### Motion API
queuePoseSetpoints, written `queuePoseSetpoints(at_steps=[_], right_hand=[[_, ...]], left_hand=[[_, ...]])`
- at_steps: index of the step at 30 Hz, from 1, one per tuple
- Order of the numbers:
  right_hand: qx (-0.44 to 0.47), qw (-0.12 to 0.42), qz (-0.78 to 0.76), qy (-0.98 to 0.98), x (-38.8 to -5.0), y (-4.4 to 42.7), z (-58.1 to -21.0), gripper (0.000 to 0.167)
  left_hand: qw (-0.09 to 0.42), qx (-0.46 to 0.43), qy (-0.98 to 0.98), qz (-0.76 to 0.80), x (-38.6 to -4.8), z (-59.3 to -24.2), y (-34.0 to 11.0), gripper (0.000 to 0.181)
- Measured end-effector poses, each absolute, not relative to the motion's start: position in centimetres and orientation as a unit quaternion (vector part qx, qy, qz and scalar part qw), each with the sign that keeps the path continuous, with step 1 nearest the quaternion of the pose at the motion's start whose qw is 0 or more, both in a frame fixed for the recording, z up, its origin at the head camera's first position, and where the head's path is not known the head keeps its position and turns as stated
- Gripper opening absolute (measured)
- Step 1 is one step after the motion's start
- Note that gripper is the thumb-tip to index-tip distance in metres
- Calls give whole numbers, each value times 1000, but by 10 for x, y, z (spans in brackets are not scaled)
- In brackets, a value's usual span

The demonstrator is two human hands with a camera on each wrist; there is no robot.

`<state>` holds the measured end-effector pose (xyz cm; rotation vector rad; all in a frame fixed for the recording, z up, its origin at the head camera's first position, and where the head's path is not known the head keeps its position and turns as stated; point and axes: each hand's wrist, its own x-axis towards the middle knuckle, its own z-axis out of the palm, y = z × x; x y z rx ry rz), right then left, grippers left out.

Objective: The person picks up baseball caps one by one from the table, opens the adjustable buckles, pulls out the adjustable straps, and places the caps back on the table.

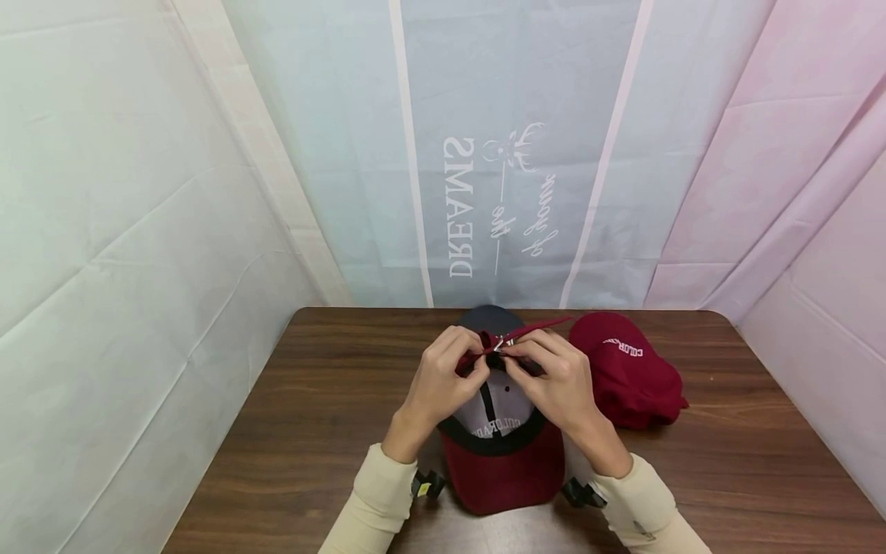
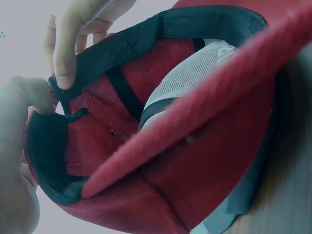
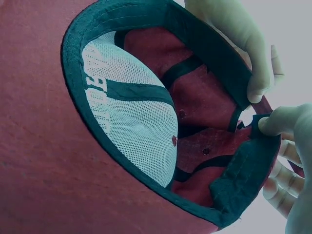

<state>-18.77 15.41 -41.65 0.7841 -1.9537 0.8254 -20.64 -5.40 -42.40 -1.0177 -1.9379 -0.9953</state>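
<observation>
A red baseball cap (image 1: 505, 478) lies with its inside facing up and its brim toward me. Its mesh-lined front panel (image 3: 131, 107) and dark sweatband (image 3: 70, 58) show in the right wrist view. My left hand (image 1: 446, 377) pinches one side of the back strap beside a small metal buckle (image 1: 498, 344). From the other side, my right hand (image 1: 555, 377) pinches the strap by the buckle, thumb on the sweatband. The strap's loose red end (image 1: 543, 326) points off to the right. Fingers partly hide the buckle.
A second red cap (image 1: 623, 377) with white lettering sits to the right on the wooden table (image 1: 332, 415). Behind the held cap is a dark grey cap (image 1: 490, 315), mostly covered. Printed cloth (image 1: 512, 77) hangs at the back.
</observation>
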Motion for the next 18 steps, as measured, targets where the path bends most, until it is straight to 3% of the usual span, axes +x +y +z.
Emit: queuePoseSetpoints(at_steps=[18], right_hand=[[308, 438, 333, -776, -188, 158, -414, 21]], left_hand=[[371, -381, -752, -389, -208, -425, -62, 17]])
